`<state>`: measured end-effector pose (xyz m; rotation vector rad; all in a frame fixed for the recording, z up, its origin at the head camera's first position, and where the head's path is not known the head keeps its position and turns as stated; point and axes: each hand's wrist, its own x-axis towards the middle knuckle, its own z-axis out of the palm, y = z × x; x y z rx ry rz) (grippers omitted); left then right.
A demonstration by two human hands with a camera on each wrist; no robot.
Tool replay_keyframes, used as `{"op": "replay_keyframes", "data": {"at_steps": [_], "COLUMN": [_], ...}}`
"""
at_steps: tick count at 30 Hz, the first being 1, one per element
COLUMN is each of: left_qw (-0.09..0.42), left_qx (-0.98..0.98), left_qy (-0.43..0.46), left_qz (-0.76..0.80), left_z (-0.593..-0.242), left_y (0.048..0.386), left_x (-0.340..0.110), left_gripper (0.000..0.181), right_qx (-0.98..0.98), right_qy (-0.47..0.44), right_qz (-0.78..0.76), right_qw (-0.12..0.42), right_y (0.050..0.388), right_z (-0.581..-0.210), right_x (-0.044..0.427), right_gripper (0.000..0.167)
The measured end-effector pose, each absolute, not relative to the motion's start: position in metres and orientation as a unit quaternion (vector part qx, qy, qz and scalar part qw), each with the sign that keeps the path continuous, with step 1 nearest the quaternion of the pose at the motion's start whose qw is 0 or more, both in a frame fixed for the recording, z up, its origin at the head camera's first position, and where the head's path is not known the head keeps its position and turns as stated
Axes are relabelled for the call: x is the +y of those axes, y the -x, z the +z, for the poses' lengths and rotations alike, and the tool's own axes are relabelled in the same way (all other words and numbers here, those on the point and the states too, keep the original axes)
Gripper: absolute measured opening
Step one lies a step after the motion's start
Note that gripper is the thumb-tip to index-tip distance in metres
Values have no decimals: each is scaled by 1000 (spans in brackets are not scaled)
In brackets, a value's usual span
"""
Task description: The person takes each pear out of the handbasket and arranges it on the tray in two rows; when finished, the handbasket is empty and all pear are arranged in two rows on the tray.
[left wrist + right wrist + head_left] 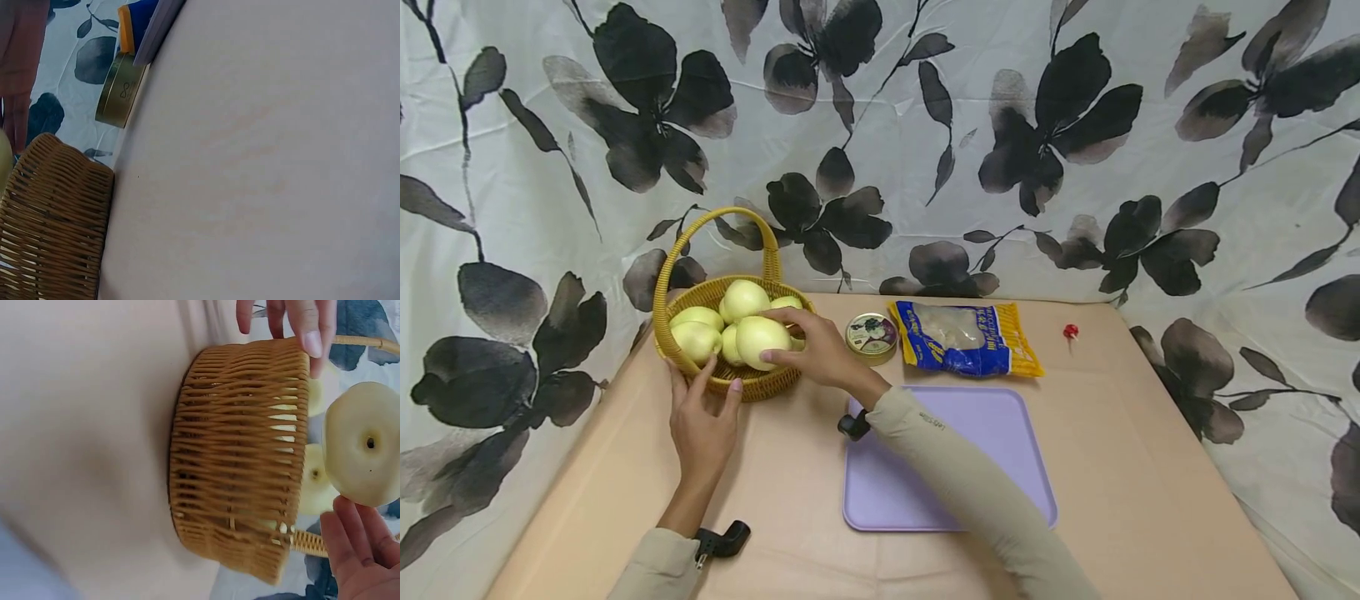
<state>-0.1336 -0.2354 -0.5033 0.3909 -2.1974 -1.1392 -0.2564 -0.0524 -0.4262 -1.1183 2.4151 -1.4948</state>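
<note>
A woven basket (767, 385) with a tall handle holds several pale yellow-green pears (696, 340). My right hand (820, 346) holds one pear (762, 340) between thumb and fingers, at the basket's right side. In the right wrist view this pear (365, 444) sits above the rim, with its dark calyx toward the camera and the right fingertips (356, 519) against it. My left hand (703, 429) touches the basket's near-left rim with fairly straight fingers. One of its fingers (306, 328) reaches over the rim in the right wrist view.
Right of the basket stands a round gold tin (871, 337), beside a blue-and-yellow packet (958, 337). A purple tray (947, 512) lies in front, partly under the right forearm. A small red lollipop-like item (1070, 332) is at the back right. Floral cloth hangs behind the table (1150, 467).
</note>
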Motion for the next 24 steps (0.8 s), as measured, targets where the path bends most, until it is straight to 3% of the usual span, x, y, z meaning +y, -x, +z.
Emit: {"op": "replay_keyframes", "data": {"at_steps": [24], "left_qw": [309], "left_qx": [-814], "left_qy": [-150], "left_qz": [-468], "left_z": [-504], "left_y": [136], "left_x": [-238], "left_gripper": [50], "right_qx": [805], "right_qy": [276], "right_qz": [-512], "right_qw": [116], "right_y": [242], "right_z": [-449], "right_x": [77], "right_gripper": [61]}}
